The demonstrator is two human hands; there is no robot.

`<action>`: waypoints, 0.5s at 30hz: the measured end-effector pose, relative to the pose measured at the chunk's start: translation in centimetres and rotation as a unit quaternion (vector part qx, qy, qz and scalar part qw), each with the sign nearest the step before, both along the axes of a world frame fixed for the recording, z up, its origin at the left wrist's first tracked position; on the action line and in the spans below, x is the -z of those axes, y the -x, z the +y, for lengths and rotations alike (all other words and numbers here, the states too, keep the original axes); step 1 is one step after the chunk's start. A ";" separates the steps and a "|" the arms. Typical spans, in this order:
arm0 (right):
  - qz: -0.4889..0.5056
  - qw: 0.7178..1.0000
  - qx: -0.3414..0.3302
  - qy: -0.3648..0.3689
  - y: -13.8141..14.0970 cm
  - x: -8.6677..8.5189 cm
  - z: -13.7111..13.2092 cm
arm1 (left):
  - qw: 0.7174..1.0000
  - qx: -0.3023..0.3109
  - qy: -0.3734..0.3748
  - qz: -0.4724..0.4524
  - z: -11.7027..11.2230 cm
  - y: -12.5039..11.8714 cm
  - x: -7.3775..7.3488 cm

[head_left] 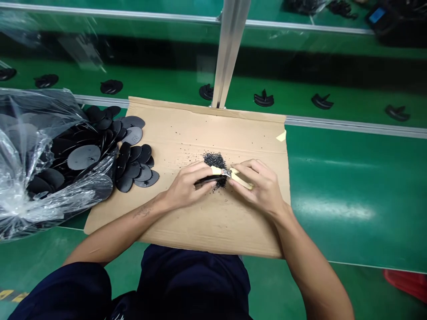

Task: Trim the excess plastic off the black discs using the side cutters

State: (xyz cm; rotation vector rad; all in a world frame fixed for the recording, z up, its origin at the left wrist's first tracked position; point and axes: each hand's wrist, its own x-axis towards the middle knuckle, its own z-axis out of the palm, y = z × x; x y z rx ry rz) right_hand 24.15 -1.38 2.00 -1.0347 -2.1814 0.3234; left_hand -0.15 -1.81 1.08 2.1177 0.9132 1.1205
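Observation:
My left hand (187,186) is closed on a black plastic disc (207,179), seen nearly edge-on; the fingers cover part of it. A pale yellow wrap or cover shows at a fingertip of that hand. In my right hand (262,184) is a pair of small nippers (240,181) with pale yellow handles. Their metal jaws meet the disc's edge or lie just beside it; I cannot tell which. Beneath both hands, a pile of small black plastic bits (214,160) lies on a cardboard sheet (187,222).
Several loose black oval discs (143,172) lie at the cardboard's left side. Beside them is a clear plastic bag (20,186) full of similar discs. A metal post (230,53) rises at the back, where a green conveyor belt (290,84) carries spaced black parts.

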 end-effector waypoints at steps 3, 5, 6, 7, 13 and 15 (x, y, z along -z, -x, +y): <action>0.012 0.999 0.016 0.032 0.0 -0.2 -0.1 | 0.998 -0.042 -0.010 0.040 0.3 0.3 -0.1; 0.040 0.997 0.027 0.060 0.0 -0.5 -0.2 | 0.996 -0.078 0.016 0.027 0.4 0.5 -0.1; 0.060 0.995 0.025 0.079 0.0 -0.6 -0.3 | 0.995 -0.092 0.039 0.007 0.5 0.5 -0.1; 0.080 0.992 0.016 0.100 0.1 -0.8 -0.3 | 0.993 -0.102 0.064 -0.019 0.5 0.5 0.0; 0.102 0.983 -0.091 0.121 0.8 -0.6 -0.7 | 0.977 -0.088 0.133 -0.142 0.2 0.0 0.6; 0.069 0.992 -0.086 0.054 0.9 -0.3 -0.9 | 0.986 -0.075 0.108 -0.105 0.1 0.0 0.7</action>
